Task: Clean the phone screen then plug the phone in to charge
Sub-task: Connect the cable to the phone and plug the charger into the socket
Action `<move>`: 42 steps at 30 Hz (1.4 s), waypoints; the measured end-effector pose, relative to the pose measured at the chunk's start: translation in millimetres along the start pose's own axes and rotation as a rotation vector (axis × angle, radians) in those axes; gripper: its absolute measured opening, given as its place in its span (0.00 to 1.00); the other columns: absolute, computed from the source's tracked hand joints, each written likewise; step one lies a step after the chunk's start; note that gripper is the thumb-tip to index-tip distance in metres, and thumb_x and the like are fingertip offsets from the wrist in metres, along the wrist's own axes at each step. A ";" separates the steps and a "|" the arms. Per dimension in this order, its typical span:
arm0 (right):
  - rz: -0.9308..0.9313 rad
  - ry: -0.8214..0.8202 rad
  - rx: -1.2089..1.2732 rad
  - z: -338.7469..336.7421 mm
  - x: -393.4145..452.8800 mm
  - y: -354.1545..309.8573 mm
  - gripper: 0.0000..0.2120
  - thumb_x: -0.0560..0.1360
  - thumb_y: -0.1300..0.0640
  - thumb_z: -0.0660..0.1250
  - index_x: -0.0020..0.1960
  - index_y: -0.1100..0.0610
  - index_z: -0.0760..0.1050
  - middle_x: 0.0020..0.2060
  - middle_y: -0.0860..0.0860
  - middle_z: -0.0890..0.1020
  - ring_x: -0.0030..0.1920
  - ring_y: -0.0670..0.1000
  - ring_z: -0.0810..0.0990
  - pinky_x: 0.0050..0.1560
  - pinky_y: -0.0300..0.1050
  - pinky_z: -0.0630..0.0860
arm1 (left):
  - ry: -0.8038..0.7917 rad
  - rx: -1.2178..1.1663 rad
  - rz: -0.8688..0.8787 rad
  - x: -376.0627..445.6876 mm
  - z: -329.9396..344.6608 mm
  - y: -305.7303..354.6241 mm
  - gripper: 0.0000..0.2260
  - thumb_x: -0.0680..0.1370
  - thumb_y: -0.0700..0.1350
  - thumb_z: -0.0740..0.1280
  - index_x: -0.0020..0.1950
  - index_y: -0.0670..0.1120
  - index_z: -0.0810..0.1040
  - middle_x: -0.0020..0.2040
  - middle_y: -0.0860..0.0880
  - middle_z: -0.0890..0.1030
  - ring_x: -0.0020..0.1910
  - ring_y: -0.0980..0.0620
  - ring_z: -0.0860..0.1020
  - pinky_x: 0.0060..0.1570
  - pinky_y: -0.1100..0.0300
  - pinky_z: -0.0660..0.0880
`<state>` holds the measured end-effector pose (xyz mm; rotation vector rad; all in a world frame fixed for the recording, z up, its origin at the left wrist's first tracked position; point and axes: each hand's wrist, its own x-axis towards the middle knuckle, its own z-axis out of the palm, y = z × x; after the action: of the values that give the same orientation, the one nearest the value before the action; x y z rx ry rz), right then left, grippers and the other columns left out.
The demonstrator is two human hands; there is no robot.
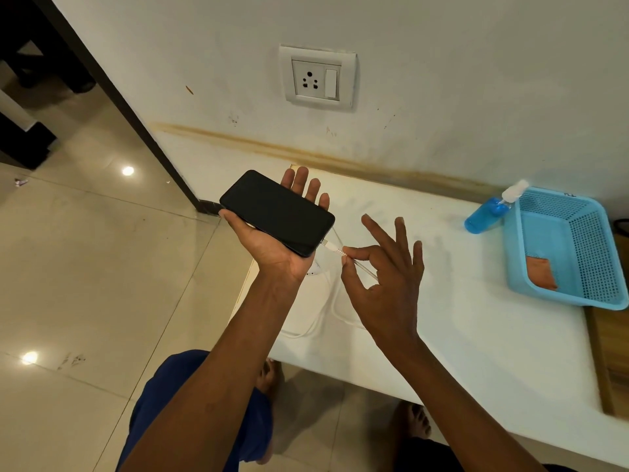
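The right hand pinches the white cable between thumb and forefinger just behind its plug, the other three fingers spread and raised. The plug sits at the phone's lower short edge; whether it is fully seated cannot be told. The left hand lies palm up under the phone, cradling it flat with the thumb against the near long edge and the fingertips showing past the far long edge. The phone is black, screen up and dark, held in the air over the left end of the white worktop. Below the hands the rest of the cable loops loosely on the worktop, running toward its near edge. The worktop's left edge lies just beneath the left wrist, with tiled floor beyond it. To the right, well apart from the hands, stands a blue basket with an orange cloth in it, and a blue spray bottle lies touching the basket's far corner. On the wall behind, above the phone, is a socket with nothing in it
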<state>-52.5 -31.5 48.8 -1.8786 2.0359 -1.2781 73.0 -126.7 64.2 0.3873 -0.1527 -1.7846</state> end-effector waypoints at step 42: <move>0.113 0.010 0.175 -3.3 -0.3 -4.2 0.05 0.72 0.54 0.73 0.44 0.56 0.83 0.72 0.54 0.72 0.75 0.57 0.65 0.69 0.71 0.65 | 0.043 0.091 -0.001 -8.2 5.1 -10.0 0.45 0.73 0.77 0.45 0.73 0.44 0.68 0.59 0.44 0.79 0.52 0.45 0.79 0.51 0.50 0.77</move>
<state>-51.0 -29.2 53.4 -1.6612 1.9338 -1.3886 63.8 -116.8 67.3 0.4903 -0.2041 -1.7731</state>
